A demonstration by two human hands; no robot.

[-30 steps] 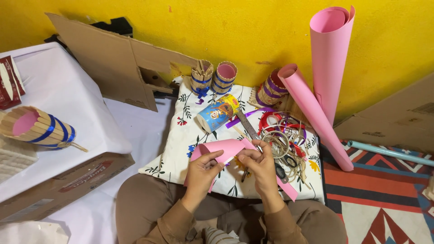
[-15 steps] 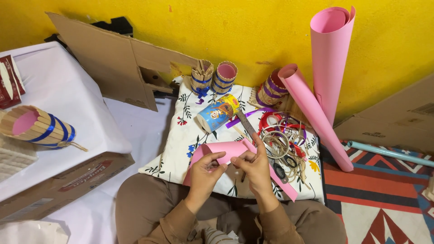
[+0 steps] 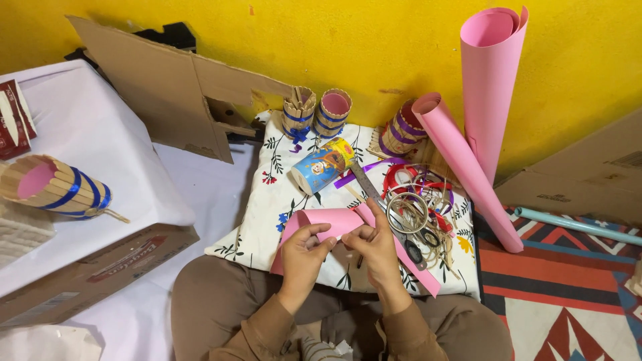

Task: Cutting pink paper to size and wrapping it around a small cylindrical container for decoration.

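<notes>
Clearly, smooth curled pink paper sheet (image 3: 332,222) between both hands.

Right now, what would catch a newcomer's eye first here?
Probably the tall pink paper roll leaning on the bright yellow wall at upper right. Next, both hands at centre, curling a pink paper sheet over a floral cushion; a stick-covered cup lies far left.

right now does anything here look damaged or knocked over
Yes. The large brown cardboard sheet against the yellow wall has a ragged notch cut out of its lower edge. The stick-covered cup with blue bands on the white table lies tipped on its side. Both hands hold the pink paper piece normally.
</notes>
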